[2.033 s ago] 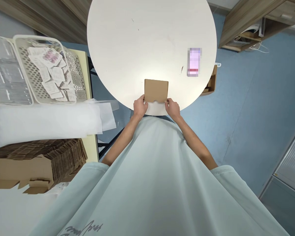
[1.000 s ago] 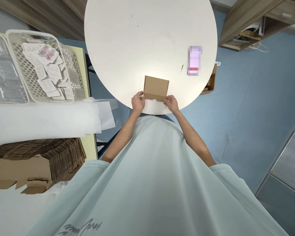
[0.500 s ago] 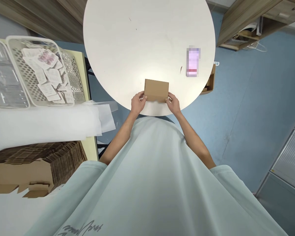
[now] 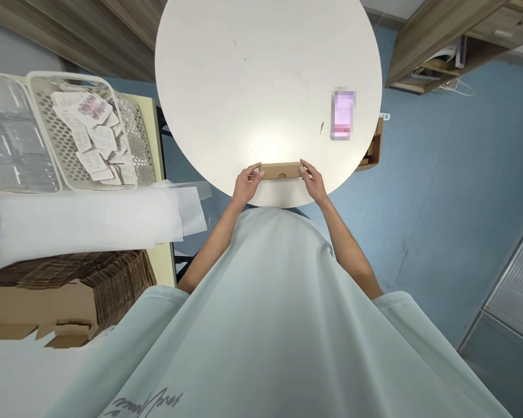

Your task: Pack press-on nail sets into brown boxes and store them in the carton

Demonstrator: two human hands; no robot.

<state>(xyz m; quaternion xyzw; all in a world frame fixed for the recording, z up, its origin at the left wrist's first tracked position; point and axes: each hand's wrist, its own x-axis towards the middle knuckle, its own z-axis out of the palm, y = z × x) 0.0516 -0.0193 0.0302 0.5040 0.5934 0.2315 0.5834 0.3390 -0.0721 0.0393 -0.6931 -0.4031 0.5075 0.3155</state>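
Note:
A small brown cardboard box [image 4: 282, 170] is held over the near part of the round white table [image 4: 265, 75]. One narrow side faces up toward me, with a dark half-round thumb notch in the middle of its lower edge. My left hand [image 4: 246, 184] grips the box's left end between thumb and fingers. At the opposite end my right hand [image 4: 314, 182] grips it the same way. Whether the box rests on the tabletop or hangs just above it, I cannot tell. Its contents are hidden.
On the table's right lies a pixelated pinkish rectangle [image 4: 342, 114]. To the left, a side table [image 4: 162, 273] bears a perforated basket [image 4: 145, 157] of printed packets, clear plastic containers [image 4: 13, 139], white sheeting [image 4: 82, 223] and stacked flat cardboard [image 4: 122, 284]. An open carton [image 4: 375, 148] stands beyond the table's right edge.
The box has been tipped, so its notched narrow side now shows in place of its broad face. Both hands have stayed at its ends, and the view has shifted slightly.

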